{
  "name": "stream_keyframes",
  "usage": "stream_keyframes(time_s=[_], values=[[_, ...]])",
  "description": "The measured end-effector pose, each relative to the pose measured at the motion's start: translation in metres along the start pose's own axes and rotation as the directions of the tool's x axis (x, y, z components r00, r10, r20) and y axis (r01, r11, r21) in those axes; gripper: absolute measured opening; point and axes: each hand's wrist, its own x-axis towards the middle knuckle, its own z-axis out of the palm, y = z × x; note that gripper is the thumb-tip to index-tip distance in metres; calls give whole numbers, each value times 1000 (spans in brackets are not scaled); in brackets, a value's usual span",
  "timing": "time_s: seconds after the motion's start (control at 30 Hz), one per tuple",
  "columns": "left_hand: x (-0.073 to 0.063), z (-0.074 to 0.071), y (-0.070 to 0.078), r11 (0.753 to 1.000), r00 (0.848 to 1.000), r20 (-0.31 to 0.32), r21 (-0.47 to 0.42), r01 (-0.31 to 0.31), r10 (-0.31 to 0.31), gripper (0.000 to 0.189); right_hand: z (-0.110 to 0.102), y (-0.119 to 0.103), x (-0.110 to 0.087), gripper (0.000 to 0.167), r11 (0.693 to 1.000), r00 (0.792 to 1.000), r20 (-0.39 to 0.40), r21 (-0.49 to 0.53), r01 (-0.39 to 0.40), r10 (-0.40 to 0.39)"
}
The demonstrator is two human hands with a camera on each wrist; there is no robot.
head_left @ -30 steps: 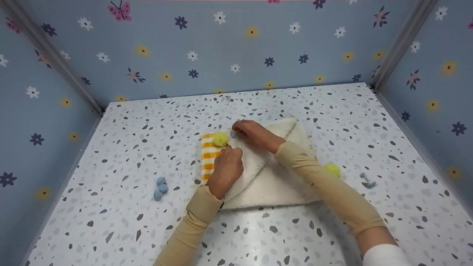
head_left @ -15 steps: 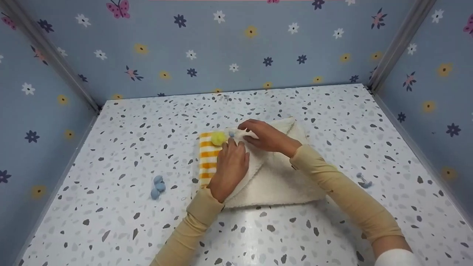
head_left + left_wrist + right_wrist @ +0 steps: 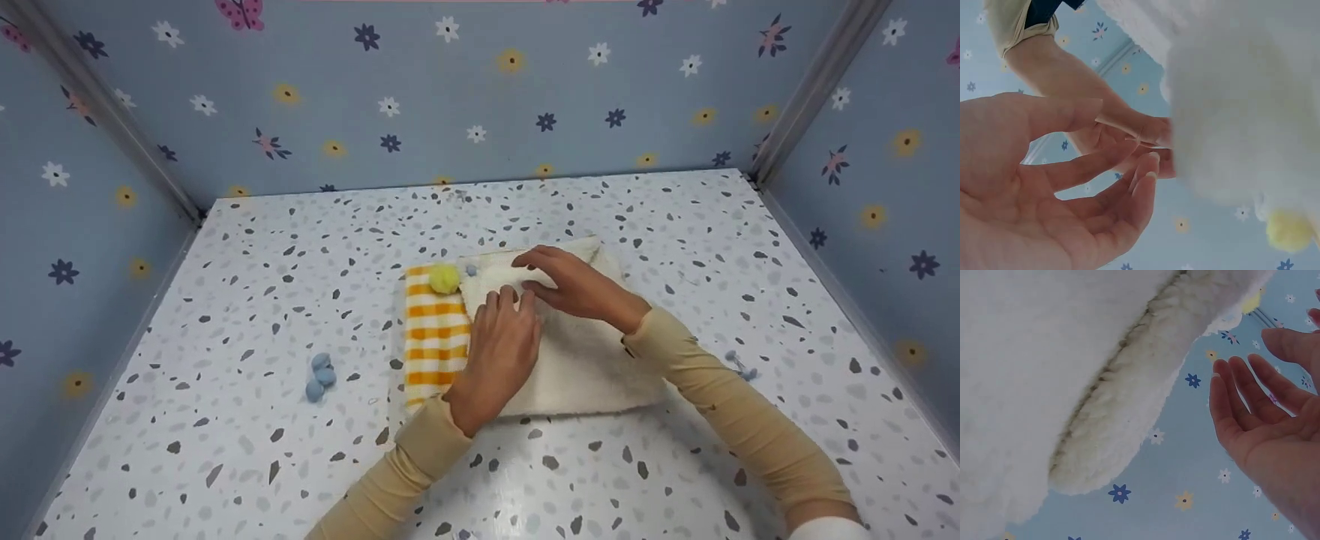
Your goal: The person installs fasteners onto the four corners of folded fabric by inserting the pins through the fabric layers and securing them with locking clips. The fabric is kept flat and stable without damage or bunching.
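Note:
A folded cloth (image 3: 592, 367) with white fleece on one side and a yellow-and-white check on the other lies mid-table. Its fleece flap reaches left across the checked part. By the flap's upper-left corner sit a yellow pom-pom (image 3: 444, 279) and a small blue ball (image 3: 471, 270). My left hand (image 3: 501, 345) is over the flap, fingers loosely bent and holding nothing; the left wrist view shows its thumb apart from the fingers. Just right of it, my right hand (image 3: 577, 285) hovers over or touches the fleece, which I cannot tell. Its palm (image 3: 1275, 439) holds nothing.
A cluster of blue balls (image 3: 320, 377) lies on the speckled table (image 3: 247, 450) left of the cloth. A small blue-ended piece (image 3: 741, 366) lies to the right, beside my forearm. Flower-patterned panels (image 3: 480, 90) enclose the back and sides.
My right hand has let go of the small blue ball and moved right. The left hand has loosened and followed, sliding right over the flap, uncovering more of the checked cloth.

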Motion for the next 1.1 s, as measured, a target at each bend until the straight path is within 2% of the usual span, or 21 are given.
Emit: stream_keyframes(time_s=[0.3, 0.63, 0.83, 0.97, 1.1], values=[[-7, 10, 22, 994, 993, -67, 43, -99, 102, 26, -10, 2, -28, 29, 999, 998, -66, -42, -18, 16], [-17, 26, 38, 974, 974, -82, 102, -205, 213, 22, -15, 1, -57, 30, 997, 994, -113, -72, -3, -6], [-26, 33, 48, 957, 960, -28, 82, -277, 280, 23, -17, 3, -78, 33, 996, 989, -150, -85, -13, 0], [-29, 38, 53, 938, 945, -4, 116, -325, 328, 28, -19, 5, -91, 33, 996, 985, -171, -85, -32, 17], [-32, 43, 57, 920, 929, 21, 138, -368, 368, 32, -22, 6, -103, 34, 995, 979, -202, -95, -22, 3]])
